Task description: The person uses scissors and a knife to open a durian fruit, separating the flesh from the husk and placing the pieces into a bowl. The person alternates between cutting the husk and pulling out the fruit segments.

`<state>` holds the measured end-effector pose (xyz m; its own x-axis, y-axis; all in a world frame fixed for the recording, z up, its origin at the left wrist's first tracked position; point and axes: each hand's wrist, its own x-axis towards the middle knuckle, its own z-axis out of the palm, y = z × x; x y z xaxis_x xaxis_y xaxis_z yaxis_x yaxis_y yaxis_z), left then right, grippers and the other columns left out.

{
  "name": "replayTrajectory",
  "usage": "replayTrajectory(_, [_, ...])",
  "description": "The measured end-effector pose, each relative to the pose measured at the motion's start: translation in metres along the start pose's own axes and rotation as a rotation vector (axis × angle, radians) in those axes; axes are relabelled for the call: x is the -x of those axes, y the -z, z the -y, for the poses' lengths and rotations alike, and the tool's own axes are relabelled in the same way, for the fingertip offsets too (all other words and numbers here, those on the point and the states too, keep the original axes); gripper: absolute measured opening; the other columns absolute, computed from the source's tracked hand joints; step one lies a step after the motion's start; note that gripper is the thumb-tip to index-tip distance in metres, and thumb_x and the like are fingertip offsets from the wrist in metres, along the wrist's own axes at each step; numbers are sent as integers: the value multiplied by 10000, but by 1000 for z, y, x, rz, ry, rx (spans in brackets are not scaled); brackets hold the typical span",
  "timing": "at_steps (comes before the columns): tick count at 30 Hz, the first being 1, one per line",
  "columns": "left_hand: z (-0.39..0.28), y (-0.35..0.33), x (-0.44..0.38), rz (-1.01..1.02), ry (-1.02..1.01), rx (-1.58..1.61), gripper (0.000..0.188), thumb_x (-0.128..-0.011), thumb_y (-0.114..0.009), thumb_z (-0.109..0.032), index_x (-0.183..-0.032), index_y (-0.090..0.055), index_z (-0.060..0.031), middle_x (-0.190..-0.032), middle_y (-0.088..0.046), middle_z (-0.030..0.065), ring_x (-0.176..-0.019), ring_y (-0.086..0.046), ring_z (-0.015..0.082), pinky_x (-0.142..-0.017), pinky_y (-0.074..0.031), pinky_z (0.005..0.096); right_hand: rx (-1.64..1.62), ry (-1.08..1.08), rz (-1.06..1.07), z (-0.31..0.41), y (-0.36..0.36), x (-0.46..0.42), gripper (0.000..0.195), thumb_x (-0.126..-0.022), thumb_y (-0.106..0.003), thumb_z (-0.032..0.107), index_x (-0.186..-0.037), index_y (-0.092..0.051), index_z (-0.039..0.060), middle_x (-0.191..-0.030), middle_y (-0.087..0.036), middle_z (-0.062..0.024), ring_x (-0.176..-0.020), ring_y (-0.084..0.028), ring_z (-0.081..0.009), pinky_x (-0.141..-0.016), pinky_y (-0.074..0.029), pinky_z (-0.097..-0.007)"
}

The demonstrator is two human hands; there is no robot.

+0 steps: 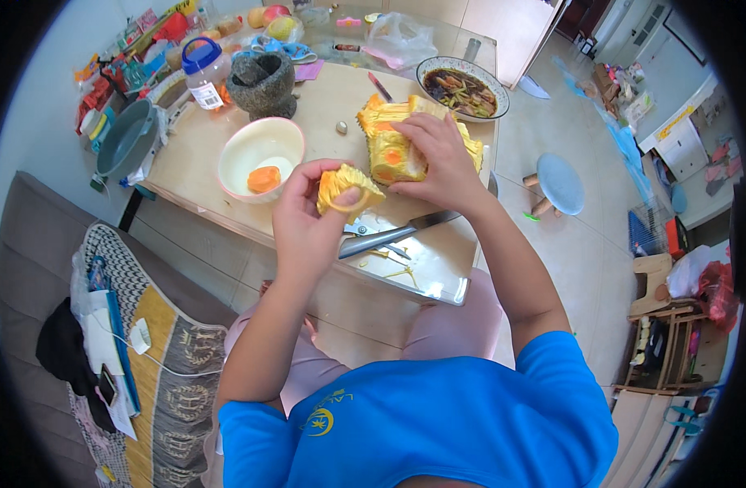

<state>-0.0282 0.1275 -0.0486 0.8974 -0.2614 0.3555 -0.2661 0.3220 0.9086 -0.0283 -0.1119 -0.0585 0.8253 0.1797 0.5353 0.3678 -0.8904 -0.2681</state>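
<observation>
My left hand [306,210] grips a small piece of jackfruit [339,186] with yellow fibres, my thumb pressed on its near side. My right hand [443,161] is spread over a larger jackfruit chunk [382,116] with spiky rind at its edges and orange flesh among the fibres. That chunk rests near the table's right side. Left of my left hand stands a cream bowl [232,155] with a pink rim, and an orange jackfruit bulb [263,179] lies in it. Below the chunk are a knife [379,239] with a grey handle and partly hidden scissors [362,229].
A stone mortar [263,91] and a blue-lidded plastic jar [205,73] stand behind the bowl. Farther right, a patterned dish [501,100] holds food in dark sauce. Yellow scraps [407,276] lie near the front edge. A stool [560,183] stands on the floor at right.
</observation>
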Motion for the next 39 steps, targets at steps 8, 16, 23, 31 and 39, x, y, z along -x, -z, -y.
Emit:
replayTrajectory(8, [-4, -13, -24, 30, 455, 134, 392, -883, -760, -82, -1242, -616, -16, -1090, -672, 68, -934, -650, 105, -768, -540, 230, -291, 5, 20, 29, 36, 13, 970, -664, -898, 274, -1504, -435, 129, -1511, -441, -142, -1413, -413, -323, -1185, -312, -521])
replayTrajectory(16, [12, -82, -31, 316, 407, -1, 503, -862, -744, -56, -1329, -559, -15, -1171, -658, 87, -1037, -624, 129, -886, -520, 269, -1047, -623, -126, 33, 53, 69, 366, -939, -652, 74, -1298, -592, 36, -1151, -663, -51, -925, -670, -118, -829, -582, -288])
replayTrajectory(23, [-10, -75, -23, 474, 61, -389, 628, -879, -689, -23, -1460, -450, -23, -1350, -572, 112, -1119, -586, 164, -947, -488, 305, -971, -792, -550, -60, 74, 119, 287, -955, -626, 91, -1239, -634, 53, -1111, -679, -56, -948, -686, -116, -725, -597, -262])
replayTrajectory(31, [0, -5, 13, 199, 158, -558, 442, -874, -676, 7, -1307, -594, -20, -1188, -653, 78, -1093, -619, 156, -911, -500, 286, 28, -898, -126, -181, -10, 136, 513, -911, -672, 298, -1329, -590, 12, -1297, -622, -251, -1193, -598, -398, -1055, -460, -434])
replayTrajectory(39, [52, 0, -43, 144, 42, -637, 465, -888, -600, 14, -1349, -542, 10, -1251, -642, 139, -1149, -630, 230, -986, -498, 345, -193, -628, -189, -49, 21, 88, 669, -944, -671, 376, -1442, -467, -21, -1427, -520, -262, -1328, -512, -361, -1120, -390, -410])
